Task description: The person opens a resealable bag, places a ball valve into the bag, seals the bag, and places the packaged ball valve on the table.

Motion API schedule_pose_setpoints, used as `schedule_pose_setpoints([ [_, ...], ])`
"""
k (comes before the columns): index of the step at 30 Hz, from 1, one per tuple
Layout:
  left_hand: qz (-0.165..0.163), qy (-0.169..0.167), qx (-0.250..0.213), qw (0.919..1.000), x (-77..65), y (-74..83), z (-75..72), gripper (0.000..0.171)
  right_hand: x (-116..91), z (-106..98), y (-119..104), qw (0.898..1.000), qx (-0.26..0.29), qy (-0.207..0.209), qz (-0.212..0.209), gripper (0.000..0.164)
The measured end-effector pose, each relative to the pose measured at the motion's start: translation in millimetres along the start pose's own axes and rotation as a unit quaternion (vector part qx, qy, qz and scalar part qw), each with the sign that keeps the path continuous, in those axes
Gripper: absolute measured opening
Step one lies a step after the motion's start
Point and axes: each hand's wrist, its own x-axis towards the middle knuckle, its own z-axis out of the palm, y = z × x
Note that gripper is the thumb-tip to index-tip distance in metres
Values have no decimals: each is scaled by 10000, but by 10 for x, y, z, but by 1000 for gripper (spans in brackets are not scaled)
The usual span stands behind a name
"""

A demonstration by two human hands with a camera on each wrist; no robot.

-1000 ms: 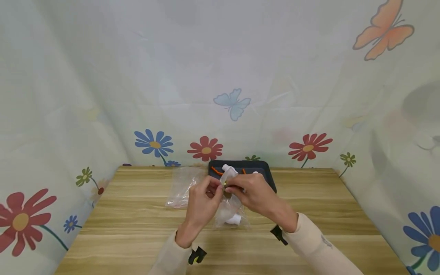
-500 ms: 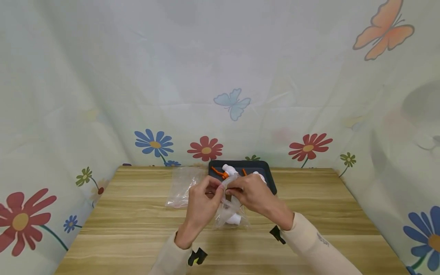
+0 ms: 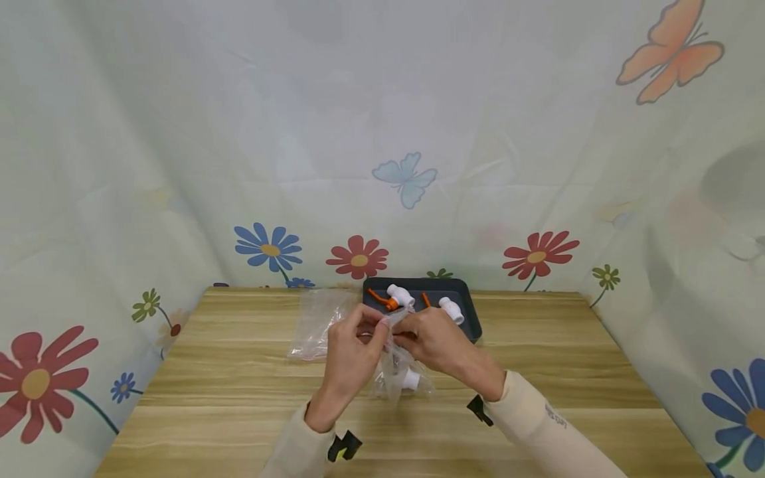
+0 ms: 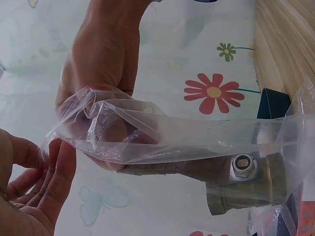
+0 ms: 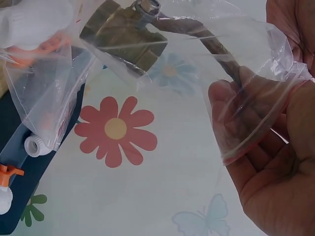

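Note:
My left hand [image 3: 352, 342] pinches the mouth of a clear plastic bag [image 4: 197, 135]; its fingertips [image 4: 47, 169] grip the bag's edge in the left wrist view. My right hand [image 3: 439, 335] reaches into the mouth, and the film drapes over its fingers. Those fingers hold the lever of a brass ball valve [image 4: 248, 189], whose body hangs inside the bag in the right wrist view. Lower in the same bag lies a white plastic valve [image 3: 409, 380] with an orange handle [image 5: 42, 49].
A dark tray [image 3: 475, 325] at the table's back edge holds a white valve [image 3: 400, 296] with an orange handle and another white valve [image 3: 451, 310]. Left of the hands lies a flat clear bag [image 3: 313, 328]. Flowered cloth [image 3: 406, 99] surrounds the wooden table [image 3: 239, 398].
The right hand has brought the brass valve down into the bag, and its fingers are now within the mouth. The bag's film has shifted, uncovering the tray's valves. The left hand stays put.

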Motion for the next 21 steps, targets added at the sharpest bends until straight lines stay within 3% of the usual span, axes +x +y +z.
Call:
schedule_pose_setpoints([
  [9, 77, 306, -92, 9995, -3, -12, 10, 8, 13, -27, -11, 9998, 35, -185, 1, 8],
  [21, 140, 742, -325, 9966, -2, -49, -10, 8, -36, -128, -48, 9976, 310, 622, -55, 5],
])
